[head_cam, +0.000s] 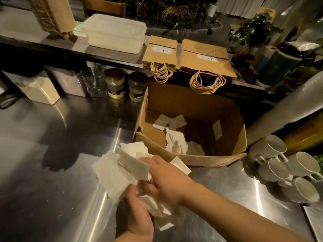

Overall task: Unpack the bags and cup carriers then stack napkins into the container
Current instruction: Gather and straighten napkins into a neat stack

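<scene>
Two hands, left and right, were clenched on loose napkins; sheets could be dropped if unevenly gripped.

white napkins, brown cardboard box

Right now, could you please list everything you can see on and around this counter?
napkins: a bunch, white, held in both hands; more loose in the box
box: one, brown cardboard, open, on the counter
counter: one, steel
bags: two stacks, brown paper, flat on the shelf behind the box, handles hanging over its edge
tub: one, white, on the shelf, left of the bags
jars: two, glass with dark lids, under the shelf
canisters: several, clear, left of the jars
cups: several, white, piled at right
plant: one, green, far right
left hand: holds napkins from below
right hand: holds napkins from above
</scene>
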Tool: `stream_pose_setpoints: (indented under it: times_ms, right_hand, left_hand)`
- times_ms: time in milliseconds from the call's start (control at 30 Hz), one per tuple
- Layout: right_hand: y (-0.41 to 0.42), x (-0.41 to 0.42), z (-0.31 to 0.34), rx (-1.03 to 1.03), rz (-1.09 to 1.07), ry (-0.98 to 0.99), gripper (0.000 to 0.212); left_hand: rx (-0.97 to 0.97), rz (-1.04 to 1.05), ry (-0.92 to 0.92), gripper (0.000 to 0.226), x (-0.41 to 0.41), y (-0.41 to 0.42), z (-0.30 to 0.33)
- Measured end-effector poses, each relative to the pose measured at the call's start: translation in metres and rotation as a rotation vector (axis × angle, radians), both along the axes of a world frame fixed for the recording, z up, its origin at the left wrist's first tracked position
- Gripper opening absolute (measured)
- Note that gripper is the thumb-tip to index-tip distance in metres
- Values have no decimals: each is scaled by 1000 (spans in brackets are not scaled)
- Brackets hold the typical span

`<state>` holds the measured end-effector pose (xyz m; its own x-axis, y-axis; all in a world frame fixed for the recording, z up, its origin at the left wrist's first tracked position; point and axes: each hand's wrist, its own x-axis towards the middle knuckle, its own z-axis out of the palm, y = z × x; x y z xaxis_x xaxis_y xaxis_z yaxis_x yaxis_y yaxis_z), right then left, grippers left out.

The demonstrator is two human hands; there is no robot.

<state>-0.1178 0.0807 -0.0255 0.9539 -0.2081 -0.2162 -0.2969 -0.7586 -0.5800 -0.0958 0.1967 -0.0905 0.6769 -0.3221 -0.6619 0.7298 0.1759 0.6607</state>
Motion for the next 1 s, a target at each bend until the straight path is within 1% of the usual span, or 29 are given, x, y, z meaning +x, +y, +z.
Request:
stream_pose_setpoints:
  times_ms: [33, 100, 167, 234, 267, 334, 400, 434, 500, 567, 600, 667, 767, 834, 901, 1001]
  right_hand:
    - [0, 0, -8, -16, 22, 24, 58]
    - [-1, -1, -26, -55, 28, 105, 58]
    - [-4, -6, -42, -125, 18, 205, 58]
    - [-10, -13, -55, -187, -16, 291, 58]
    - [-14, -17, -61, -212, -39, 328, 58]
    - [-24, -26, -73, -244, -106, 387, 61]
    - [-34, -35, -83, -264, -173, 466, 68]
    - [-38, -40, -87, -279, -192, 502, 71]
    - [-47, -48, -90, -318, -204, 538, 72]
    - [-54, -54, -89, -331, -209, 550, 74]
    - [-58, -55, -87, -327, -220, 548, 75]
    - [-64, -57, -84, -326, -239, 517, 71]
    - [-69, -61, -80, -413, -221, 406, 52]
    - [-71, -63, -73, -464, -218, 284, 41]
    - [-72, -66, -62, -470, -210, 148, 39]
    - [-77, -65, -36, -418, -216, 2, 39]
  left_hand:
    - [36, -25, 12, 69, -1, 0, -5]
    - [130, -85, 79, 65, -1, -2, -16]
    - [128, -162, 183, 59, -1, -6, -24]
    - [161, -297, 220, 49, 1, -11, -39]
    - [202, -355, 227, 48, 3, -13, -41]
    - [287, -514, 199, 56, 15, -15, -68]
    - [383, -730, 143, 68, 34, -22, -85]
    - [411, -843, 126, 75, 46, -24, -83]
    - [463, -1095, 85, 84, 68, -27, -26]
    - [591, -1311, 8, 84, 90, -32, 1]
    - [665, -1401, -61, 83, 100, -35, 7]
    - [765, -1515, -239, 79, 116, -42, 13]
    - [841, -1643, -478, 73, 129, -56, 20]
    - [873, -1728, -579, 70, 133, -64, 28]
    - [843, -1799, -604, 64, 136, -72, 39]
    - [698, -1937, -495, 58, 141, -86, 66]
